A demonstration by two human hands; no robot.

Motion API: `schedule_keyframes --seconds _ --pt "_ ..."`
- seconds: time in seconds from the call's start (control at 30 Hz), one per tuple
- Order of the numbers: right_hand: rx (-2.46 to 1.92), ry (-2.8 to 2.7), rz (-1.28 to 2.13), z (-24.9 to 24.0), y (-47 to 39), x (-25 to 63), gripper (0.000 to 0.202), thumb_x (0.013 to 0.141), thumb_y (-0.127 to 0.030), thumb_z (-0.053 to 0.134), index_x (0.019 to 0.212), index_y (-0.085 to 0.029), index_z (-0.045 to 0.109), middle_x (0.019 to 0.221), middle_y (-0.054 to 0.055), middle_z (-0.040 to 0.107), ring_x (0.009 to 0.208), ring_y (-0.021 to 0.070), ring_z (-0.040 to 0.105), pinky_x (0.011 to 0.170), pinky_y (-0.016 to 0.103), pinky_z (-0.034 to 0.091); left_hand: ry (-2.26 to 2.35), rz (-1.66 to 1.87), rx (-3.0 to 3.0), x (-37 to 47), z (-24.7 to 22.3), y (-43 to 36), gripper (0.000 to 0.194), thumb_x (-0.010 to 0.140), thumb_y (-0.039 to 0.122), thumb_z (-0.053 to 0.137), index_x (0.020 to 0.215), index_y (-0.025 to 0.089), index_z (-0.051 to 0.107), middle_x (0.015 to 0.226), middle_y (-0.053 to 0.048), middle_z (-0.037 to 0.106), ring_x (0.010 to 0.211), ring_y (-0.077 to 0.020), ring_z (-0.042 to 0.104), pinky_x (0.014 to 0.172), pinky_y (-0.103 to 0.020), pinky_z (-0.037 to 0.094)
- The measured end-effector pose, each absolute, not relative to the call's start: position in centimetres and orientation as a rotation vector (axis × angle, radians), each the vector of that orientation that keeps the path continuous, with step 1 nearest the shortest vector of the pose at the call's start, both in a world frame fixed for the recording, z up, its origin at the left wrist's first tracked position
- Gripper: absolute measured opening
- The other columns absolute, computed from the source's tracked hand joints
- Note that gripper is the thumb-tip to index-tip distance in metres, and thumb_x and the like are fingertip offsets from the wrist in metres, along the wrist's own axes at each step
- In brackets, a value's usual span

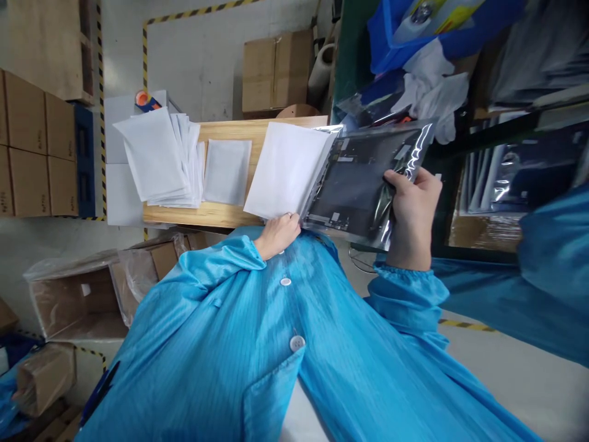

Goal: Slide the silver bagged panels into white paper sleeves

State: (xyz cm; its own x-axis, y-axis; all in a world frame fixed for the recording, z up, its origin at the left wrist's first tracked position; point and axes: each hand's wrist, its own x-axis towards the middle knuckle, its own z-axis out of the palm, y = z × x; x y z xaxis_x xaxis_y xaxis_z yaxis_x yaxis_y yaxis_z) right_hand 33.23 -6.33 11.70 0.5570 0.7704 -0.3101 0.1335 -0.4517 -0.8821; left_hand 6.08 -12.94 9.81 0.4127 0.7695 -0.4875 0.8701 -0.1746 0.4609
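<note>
My right hand (414,195) is closed on the right edge of a flat dark panel in a clear, shiny plastic bag (354,178), thumb on top. The panel has small pale labels along its edges. At its left end it meets a white sleeve (285,166); whether its end is inside or only overlaps, I cannot tell. My left hand (278,235) is closed on the sleeve's near right corner, its fingertips partly hidden. Left of these, a single white sleeve (227,172) lies on the wooden board (221,213), beside a loose stack of white sleeves (159,159).
A tape roll (146,101) lies behind the stack. Right of the board are a blue bin (381,40), white gloves (432,86) and more bagged panels (529,166). Another person's blue sleeve (556,245) reaches in at right. Cardboard boxes (278,73) stand around on the floor.
</note>
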Motion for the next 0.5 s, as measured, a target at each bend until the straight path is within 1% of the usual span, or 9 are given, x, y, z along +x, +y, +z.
schedule_keyframes --seconds 0.13,0.33,0.5 --pt "-1.948 -0.755 0.875 11.7 -6.4 32.9 0.017 0.087 -0.010 0.074 0.079 -0.018 0.062 0.079 -0.004 0.054 0.075 0.0106 0.045 0.071 0.025 0.038 1.346 -0.171 1.972 5.9 9.8 -12.8 0.024 0.115 0.021 0.051 0.121 0.018 0.074 0.121 -0.016 0.077 0.114 -0.0308 0.076 0.092 -0.039 0.056" --pt "-1.943 -0.787 0.853 10.9 -6.8 33.1 0.019 0.090 -0.012 0.074 0.079 -0.018 0.061 0.080 -0.004 0.052 0.076 0.0113 0.043 0.074 0.027 0.036 1.317 -0.120 1.951 5.6 9.6 -12.9 0.019 0.111 0.018 0.056 0.113 0.019 0.075 0.116 -0.013 0.077 0.109 -0.0289 0.074 0.094 -0.037 0.056" --pt "-1.909 -0.742 0.871 9.7 -6.8 33.9 0.019 0.086 -0.009 0.075 0.076 -0.017 0.062 0.076 -0.004 0.053 0.071 0.0099 0.044 0.072 0.027 0.034 1.213 0.071 1.945 4.6 8.5 -12.6 0.014 0.108 0.017 0.060 0.100 0.020 0.070 0.106 -0.010 0.075 0.101 -0.0258 0.072 0.093 -0.035 0.055"
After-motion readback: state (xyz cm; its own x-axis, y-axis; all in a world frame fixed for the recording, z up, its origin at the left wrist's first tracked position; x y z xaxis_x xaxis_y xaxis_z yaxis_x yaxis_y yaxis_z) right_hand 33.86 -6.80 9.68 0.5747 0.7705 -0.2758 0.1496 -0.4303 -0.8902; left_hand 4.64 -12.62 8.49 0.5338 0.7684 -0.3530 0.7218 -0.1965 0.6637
